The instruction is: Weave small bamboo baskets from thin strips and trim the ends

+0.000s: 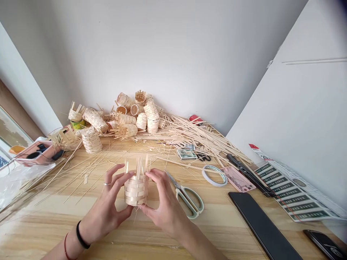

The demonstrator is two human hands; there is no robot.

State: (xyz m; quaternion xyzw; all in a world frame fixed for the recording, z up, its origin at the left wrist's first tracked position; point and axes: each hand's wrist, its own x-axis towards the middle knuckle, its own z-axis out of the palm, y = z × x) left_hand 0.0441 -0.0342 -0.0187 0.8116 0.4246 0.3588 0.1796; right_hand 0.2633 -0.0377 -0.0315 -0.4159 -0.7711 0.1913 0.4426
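A small woven basket point(136, 191) of pale wood strips stands upright between my hands at the middle front, with several strip ends point(138, 168) sticking up from its rim. My left hand point(108, 202) grips its left side, fingertips at the rim and thumb at the base. On the right side my right hand point(165, 202) holds it the same way, index finger at the rim and thumb low. Scissors point(189, 200) with pale green handles lie on the wooden table point(130, 238), just beyond my right hand.
Several woven baskets point(151, 117) and loose strips point(200, 137) are piled along the wall. At the right lie a tape roll point(214, 176), a pink tray point(237, 178), a black stapler point(251, 175), a phone point(262, 225) and blade packs point(295, 195). A pink box point(36, 153) stands left.
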